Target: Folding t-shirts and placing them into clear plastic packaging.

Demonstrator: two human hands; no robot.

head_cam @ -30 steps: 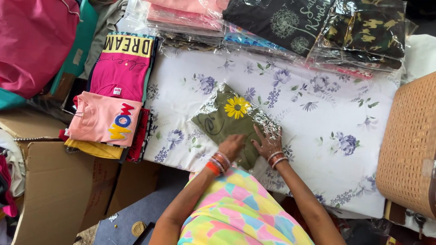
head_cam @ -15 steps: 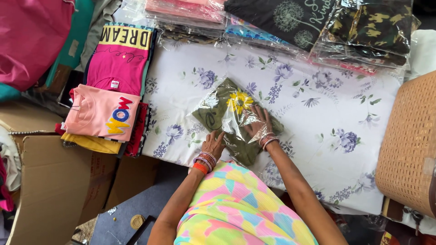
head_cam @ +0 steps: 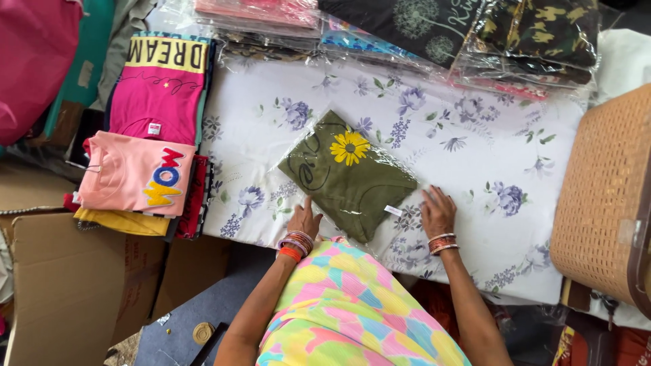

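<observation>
A clear plastic bag (head_cam: pixel 347 177) holds a folded olive-green garment (head_cam: pixel 352 183) printed with a yellow flower; it lies flat on the flowered white cloth (head_cam: pixel 475 156) that covers the table. More bagged garments (head_cam: pixel 475 34), dark, camouflage and pink, are stacked along the far edge. The left hand (head_cam: pixel 304 220) rests open and flat at the bag's near left edge, fingertips touching the plastic. The right hand (head_cam: pixel 437 211) lies open, fingers spread, on the cloth just beside the bag's right corner, gripping nothing. To the left sits a pile of unbagged folded shirts (head_cam: pixel 146 135), pink on top, over cardboard boxes (head_cam: pixel 74 285). A woven tan basket (head_cam: pixel 603 203) stands at the right; what it holds cannot be seen
</observation>
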